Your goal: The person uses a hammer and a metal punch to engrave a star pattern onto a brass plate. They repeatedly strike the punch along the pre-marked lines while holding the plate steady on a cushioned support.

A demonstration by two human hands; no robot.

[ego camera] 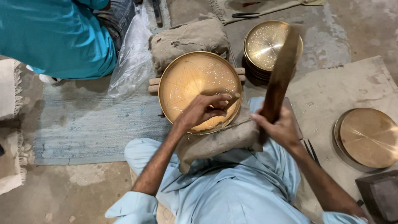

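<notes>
Concrete floor (323, 45) carries a stack of brass plates (265, 45). Nearer, an engraved brass plate (195, 83) rests on cloth padding (186, 37); the left hand (203, 110) pinches a chisel (232, 101) against it, and the right hand (282, 128) grips a raised wooden mallet (280, 74).

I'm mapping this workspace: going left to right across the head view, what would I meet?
Teal-shirted person → clear plastic bag → engraved brass plate with the left hand on it → wooden mallet in the right hand → plain brass plate.
</notes>
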